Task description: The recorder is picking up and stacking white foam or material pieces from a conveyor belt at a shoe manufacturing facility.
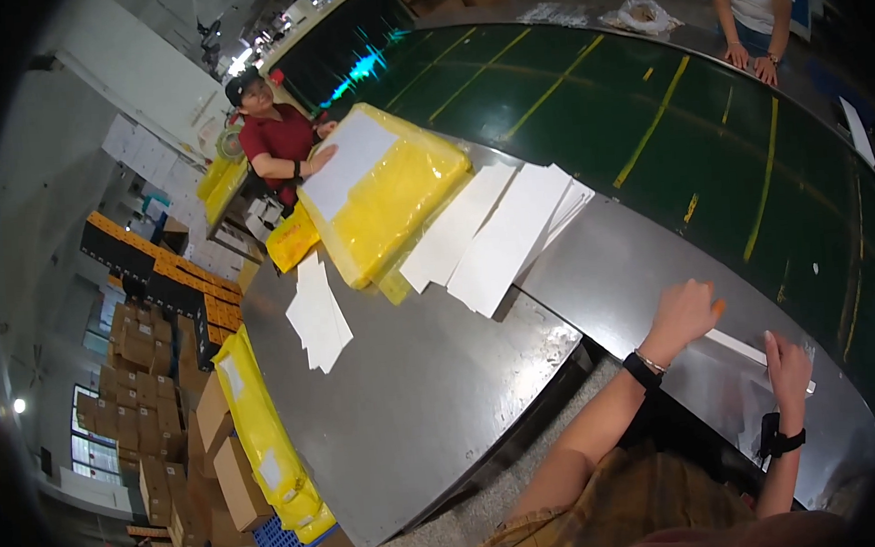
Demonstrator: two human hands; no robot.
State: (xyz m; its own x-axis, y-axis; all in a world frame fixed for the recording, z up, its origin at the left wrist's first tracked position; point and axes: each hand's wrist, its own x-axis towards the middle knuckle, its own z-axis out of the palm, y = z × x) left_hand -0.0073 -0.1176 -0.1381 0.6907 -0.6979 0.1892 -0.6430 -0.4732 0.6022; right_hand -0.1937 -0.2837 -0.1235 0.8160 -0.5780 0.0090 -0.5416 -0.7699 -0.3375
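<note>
Soft glare marks the metal table [416, 405] — the fisheye rim bends and darkens.

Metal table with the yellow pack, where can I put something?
The table has a wide bare patch at its near end, bordered by the left white cards, the right white cards and the near edge. Its far end is crowded by the yellow pack.

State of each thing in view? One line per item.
Left hand: fingers curled, at white strip's one end; grip unclear
Right hand: at its other end; grip unclear
White strip: spans between hands
Large yellow package: lying flat, glossy wrap
Larger white sheets: fanned, overlapping
Smaller white sheets: fanned
Green belt: moving or stopped, can't tell
</note>
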